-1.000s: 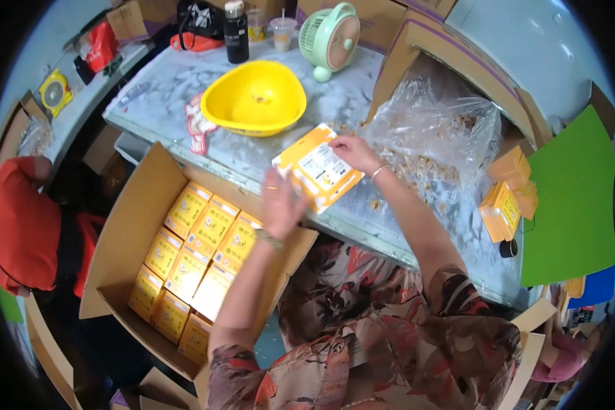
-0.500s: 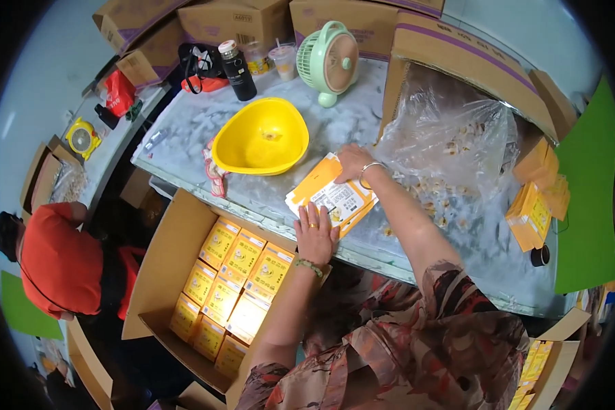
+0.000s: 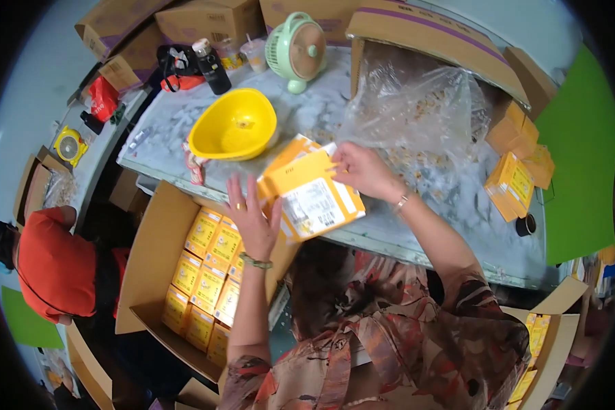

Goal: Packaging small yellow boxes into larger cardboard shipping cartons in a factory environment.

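The right hand (image 3: 364, 171) has its thumb and fingers closed on the upper right edge of a flattened yellow-and-white carton (image 3: 313, 198), which lies over the near edge of the marbled table (image 3: 162, 140). The left hand (image 3: 255, 225) is open, fingers spread, beside the carton's left edge; whether its thumb touches it I cannot tell. Another flattened carton (image 3: 295, 150) shows just behind. Below the left hand, a cardboard box (image 3: 138, 273) holds rows of yellow packets (image 3: 210, 283). Farther out are a yellow basin (image 3: 234, 130), a mint-green fan (image 3: 297, 55), a clear plastic bag (image 3: 417, 102) and, at right, bundled yellow cartons (image 3: 511, 188).
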### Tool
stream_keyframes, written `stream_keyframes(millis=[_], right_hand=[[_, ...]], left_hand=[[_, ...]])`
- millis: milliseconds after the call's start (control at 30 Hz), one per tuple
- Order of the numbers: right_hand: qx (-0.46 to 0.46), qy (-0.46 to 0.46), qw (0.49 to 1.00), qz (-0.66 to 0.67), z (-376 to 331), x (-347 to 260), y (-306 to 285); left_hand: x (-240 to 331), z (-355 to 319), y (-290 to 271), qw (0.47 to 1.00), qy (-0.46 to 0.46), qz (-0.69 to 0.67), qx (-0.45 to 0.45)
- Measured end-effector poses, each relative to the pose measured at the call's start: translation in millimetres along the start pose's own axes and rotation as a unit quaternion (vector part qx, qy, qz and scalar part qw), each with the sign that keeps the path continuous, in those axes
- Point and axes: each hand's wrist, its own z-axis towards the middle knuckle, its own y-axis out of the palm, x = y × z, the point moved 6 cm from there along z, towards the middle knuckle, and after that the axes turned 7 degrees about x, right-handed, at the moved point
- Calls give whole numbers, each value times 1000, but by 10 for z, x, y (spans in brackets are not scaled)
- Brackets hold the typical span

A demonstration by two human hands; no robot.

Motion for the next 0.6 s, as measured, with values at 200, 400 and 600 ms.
stream_keyframes(millis=[200,400,600], right_hand=[[-88,106,966,220,-1329,423,20],[-133,269,883,360,-2290,767,5],[-195,113,950,216,-2303,557,-80]], left_hand=[[549,-788,170,814,-137,-348,-444],[1042,-967,34,853,-49,-383,-351],[1486,-1053,-94,888,202,-267,-316]])
